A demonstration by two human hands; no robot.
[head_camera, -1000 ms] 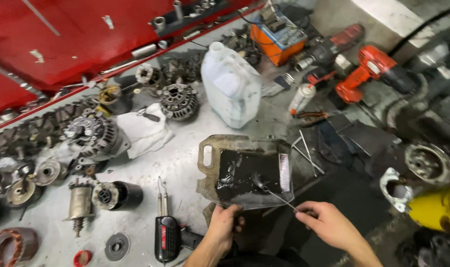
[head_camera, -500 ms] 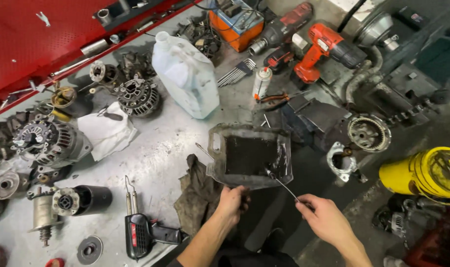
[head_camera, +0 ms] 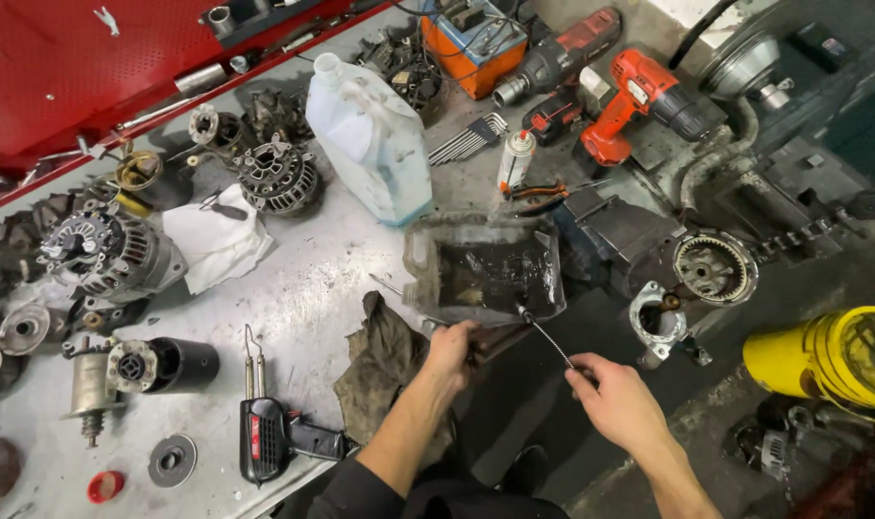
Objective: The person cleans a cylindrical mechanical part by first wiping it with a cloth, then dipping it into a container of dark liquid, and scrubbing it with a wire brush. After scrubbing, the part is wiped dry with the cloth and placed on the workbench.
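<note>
A: Biggest first?
B: Desk (head_camera: pixel 303 308), grey, cluttered; left end cut off by the frame. Red panel (head_camera: pixel 62 67) behind, top cropped.
A: Mid stuff?
B: White plastic jug (head_camera: pixel 370 139) upright, just behind the dirty tray (head_camera: pixel 481 269). Tray sits at the desk's front edge w/ black gunk inside; can't tell what's in it. Dark rag (head_camera: pixel 385 360) just left of it, partly under the left arm.
A: Hands?
B: Left hand (head_camera: pixel 452 351) clenched on a dark rod-like part (head_camera: pixel 500 338) at the tray's near rim; fingers hide most of it, can't ID. Right hand (head_camera: pixel 615 394) pinches a thin metal pick (head_camera: pixel 543 336), tip touching the tray's front right corner.
A: Rest?
B: Yellow drum (head_camera: pixel 832 356) at right, cut off.
</note>
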